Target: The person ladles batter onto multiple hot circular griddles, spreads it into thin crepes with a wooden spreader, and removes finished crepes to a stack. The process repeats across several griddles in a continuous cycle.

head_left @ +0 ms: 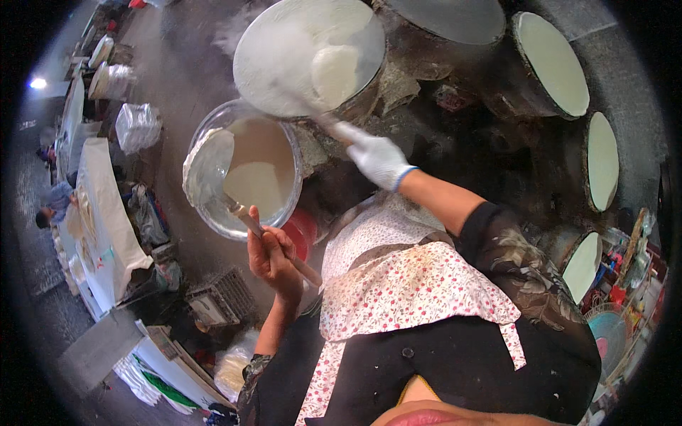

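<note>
My bare left hand point(273, 255) is closed round the wooden handle of a large ladle point(207, 170), one finger raised. The ladle's wide bowl is tilted over a clear-walled bucket point(296, 188) holding pale cream liquid. On my right hand point(383, 160) is a white glove with a blue cuff. It grips the handle of a long tool point(323, 119) whose far end is smeared by motion, so its kind cannot be made out. That end reaches over a big round vat point(368, 96) of steaming whitish liquid, where a paler round patch shows.
More round vats point(522, 64) of pale liquid curve along the far and right sides. Below the bucket is a red container point(302, 231). A crate point(220, 298) stands on the floor at left. Farther left, a person point(57, 202) is beside a cloth-covered table point(106, 213).
</note>
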A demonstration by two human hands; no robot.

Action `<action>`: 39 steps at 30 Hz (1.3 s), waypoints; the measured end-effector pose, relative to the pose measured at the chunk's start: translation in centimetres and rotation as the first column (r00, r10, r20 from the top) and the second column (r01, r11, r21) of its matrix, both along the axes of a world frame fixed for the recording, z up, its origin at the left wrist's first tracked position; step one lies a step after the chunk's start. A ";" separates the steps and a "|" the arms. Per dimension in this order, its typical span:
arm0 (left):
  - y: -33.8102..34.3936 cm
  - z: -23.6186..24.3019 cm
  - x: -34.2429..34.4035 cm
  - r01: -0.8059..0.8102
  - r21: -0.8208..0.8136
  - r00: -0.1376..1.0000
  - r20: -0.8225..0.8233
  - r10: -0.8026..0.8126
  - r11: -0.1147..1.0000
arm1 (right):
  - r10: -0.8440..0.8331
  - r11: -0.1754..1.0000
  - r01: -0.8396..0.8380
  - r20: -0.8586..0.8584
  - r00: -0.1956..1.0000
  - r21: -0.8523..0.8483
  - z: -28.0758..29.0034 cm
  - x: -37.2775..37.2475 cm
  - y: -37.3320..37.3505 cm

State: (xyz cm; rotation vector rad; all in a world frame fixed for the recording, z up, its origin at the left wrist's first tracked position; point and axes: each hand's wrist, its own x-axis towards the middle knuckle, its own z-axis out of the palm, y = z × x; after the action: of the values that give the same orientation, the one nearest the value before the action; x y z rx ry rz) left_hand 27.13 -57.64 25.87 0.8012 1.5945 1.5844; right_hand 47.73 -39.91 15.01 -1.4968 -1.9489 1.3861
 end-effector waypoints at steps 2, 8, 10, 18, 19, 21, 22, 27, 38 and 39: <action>0.3 -0.2 0.2 0.013 0.034 1.000 0.005 -0.014 0.999 | -0.253 0.958 0.267 -0.129 0.959 0.104 -0.5 2.5 0.6; 2.9 0.0 -2.0 0.042 0.071 0.999 -0.007 -0.041 0.997 | -0.101 0.949 0.185 -0.311 0.945 0.253 0.2 -0.6 0.9; 3.1 0.2 -1.9 0.054 0.071 0.998 -0.015 -0.053 0.996 | 0.103 0.968 -0.093 0.027 0.994 -0.235 0.9 -0.3 1.4; 3.6 1.7 -0.8 0.075 0.026 0.994 -0.087 -0.073 0.997 | -0.351 0.901 0.220 -0.330 0.876 -0.374 3.1 1.2 4.5; 3.8 1.9 -0.8 0.068 0.034 0.996 -0.060 -0.066 0.997 | -0.175 0.984 0.167 -0.410 0.895 -0.057 1.5 0.3 3.4; 3.9 2.1 -0.8 0.082 0.009 0.991 -0.108 -0.081 0.997 | 0.071 0.993 -0.050 -0.219 0.973 0.104 0.8 0.0 1.4; 3.9 2.1 -0.7 0.096 0.016 0.990 -0.109 -0.094 0.995 | 0.189 0.973 -0.187 -0.003 0.982 -0.136 1.5 1.2 1.4; 3.3 2.9 -0.1 0.036 -0.038 0.997 -0.070 -0.039 0.999 | -0.209 0.976 0.216 -0.269 0.940 -0.005 1.2 4.0 5.0; 3.1 3.8 1.3 -0.016 -0.057 1.000 0.015 0.017 0.998 | -0.190 0.970 0.191 -0.018 0.982 0.152 1.6 2.8 8.7; 2.9 3.9 1.1 -0.043 -0.087 0.999 0.019 0.045 0.995 | -0.090 0.978 0.094 -0.032 0.995 0.187 1.5 1.9 9.2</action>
State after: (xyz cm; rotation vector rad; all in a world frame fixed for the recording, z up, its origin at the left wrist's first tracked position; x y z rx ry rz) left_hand 28.21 -54.70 29.74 0.7053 1.6644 1.5386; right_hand 49.67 -30.71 16.47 -1.4556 -1.9115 1.1409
